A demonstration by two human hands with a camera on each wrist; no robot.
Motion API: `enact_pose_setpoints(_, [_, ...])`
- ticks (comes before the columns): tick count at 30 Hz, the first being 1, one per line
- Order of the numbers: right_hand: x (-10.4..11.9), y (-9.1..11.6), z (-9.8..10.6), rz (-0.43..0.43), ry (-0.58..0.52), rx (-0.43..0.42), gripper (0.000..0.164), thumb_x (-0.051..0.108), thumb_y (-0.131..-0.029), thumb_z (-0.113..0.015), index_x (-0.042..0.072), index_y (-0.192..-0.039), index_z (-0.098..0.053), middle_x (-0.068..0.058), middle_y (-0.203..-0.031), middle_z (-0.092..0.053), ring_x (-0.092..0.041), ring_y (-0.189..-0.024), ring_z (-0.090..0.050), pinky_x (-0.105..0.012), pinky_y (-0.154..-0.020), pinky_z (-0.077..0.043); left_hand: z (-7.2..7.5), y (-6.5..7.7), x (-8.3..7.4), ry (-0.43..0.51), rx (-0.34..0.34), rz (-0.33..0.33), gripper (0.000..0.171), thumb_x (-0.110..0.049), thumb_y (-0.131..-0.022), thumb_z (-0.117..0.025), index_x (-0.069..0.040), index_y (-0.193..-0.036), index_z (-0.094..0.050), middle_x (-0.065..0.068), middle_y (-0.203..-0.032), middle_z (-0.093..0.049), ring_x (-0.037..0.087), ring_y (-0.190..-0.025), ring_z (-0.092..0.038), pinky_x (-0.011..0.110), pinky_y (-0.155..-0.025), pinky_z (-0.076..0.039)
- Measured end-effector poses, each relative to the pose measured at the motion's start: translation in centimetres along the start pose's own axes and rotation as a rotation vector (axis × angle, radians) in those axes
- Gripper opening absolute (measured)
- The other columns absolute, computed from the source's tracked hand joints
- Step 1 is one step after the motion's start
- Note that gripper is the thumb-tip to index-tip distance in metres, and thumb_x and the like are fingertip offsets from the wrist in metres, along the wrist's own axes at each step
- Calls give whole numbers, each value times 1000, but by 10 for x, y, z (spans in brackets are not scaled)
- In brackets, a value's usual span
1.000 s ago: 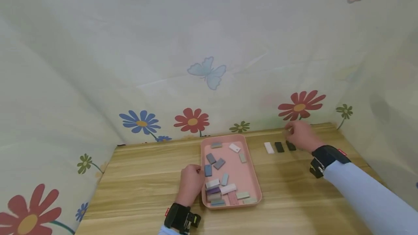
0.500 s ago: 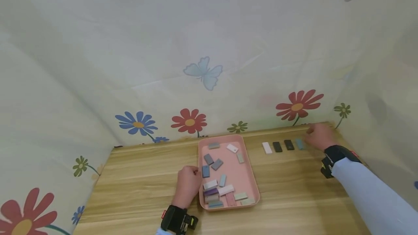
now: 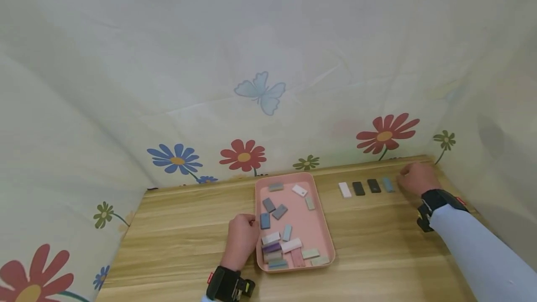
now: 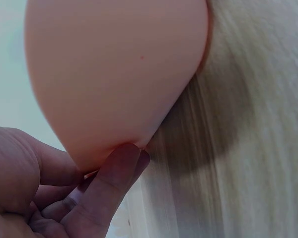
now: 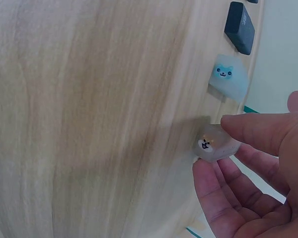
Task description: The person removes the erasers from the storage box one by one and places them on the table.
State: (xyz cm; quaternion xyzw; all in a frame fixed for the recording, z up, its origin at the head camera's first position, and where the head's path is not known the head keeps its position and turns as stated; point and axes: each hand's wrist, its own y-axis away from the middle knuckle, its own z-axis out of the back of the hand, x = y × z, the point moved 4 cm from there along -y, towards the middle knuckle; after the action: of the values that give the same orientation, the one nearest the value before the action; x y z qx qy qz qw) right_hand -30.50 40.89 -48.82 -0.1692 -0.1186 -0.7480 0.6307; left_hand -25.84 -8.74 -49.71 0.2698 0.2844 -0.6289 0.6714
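Note:
My left hand pinches the left rim of the pink tray; the tray's smooth side fills much of the left wrist view. At the back right, my right hand pinches a small translucent eraser with a dog face between thumb and fingers, low over the table. In the head view the hand hides this eraser. Beside it a row runs leftward: a translucent blue eraser with an animal face, two black erasers, and a white eraser.
Inside the tray lie several more small blocks: a purple block, a pink block and grey ones such as this grey block. Some overlap at its near left. A flowered curtain borders the wooden table at the back and sides.
My right hand has moved right from over the second black eraser to beyond the blue one, which now shows in the row. The left hand stays at the tray's rim.

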Motion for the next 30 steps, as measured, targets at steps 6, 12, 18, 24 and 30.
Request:
enact_pose_setpoints(6, [4, 1, 1, -9, -5, -8, 38, 19, -84, -59, -12, -105, -62, -34, -108, -59, -51, -96, -53, -59, -79, -44, 1, 0, 0, 5, -4, -14, 19, -9, -85, -59, -1, -96, -73, 8, -85, -70, 9, -60, -60, 23, -48, -45])
enact_pose_setpoints(12, [1, 0, -5, -19, -19, -2, 38, 19, -85, -59, -13, -106, -62, -34, -108, -59, -51, -96, -54, -59, -78, -44, -2, -1, 2, 24, 21, 6, 20, -11, -87, -58, -1, -98, -72, 8, -84, -69, 9, -59, -60, 24, -47, -46])
enact_pose_setpoints(18, [1, 3, -5, -13, -24, 3, 39, 20, -84, -61, -13, -105, -62, -34, -108, -60, -51, -95, -54, -58, -77, -44, -4, -1, 4, 33, 32, 29, 20, -11, -87, -58, -1, -98, -72, 7, -83, -69, 11, -60, -60, 25, -48, -46])
enact_pose_setpoints(24, [4, 10, -1, -17, -40, 19, 44, 23, -84, -60, -14, -108, -60, -35, -110, -58, -50, -96, -54, -57, -77, -45, -5, 0, 4, 34, 28, 31, 20, -11, -87, -58, 0, -98, -71, 9, -87, -69, 11, -63, -61, 24, -49, -47])
enact_pose_setpoints(30, [8, 14, 4, -7, -52, 23, 48, 27, -85, -60, -14, -110, -59, -35, -111, -58, -51, -96, -55, -57, -77, -45, -4, 0, 5, 26, 29, 22, 21, -11, -87, -57, 0, -99, -71, 10, -89, -70, 11, -64, -62, 24, -49, -47])
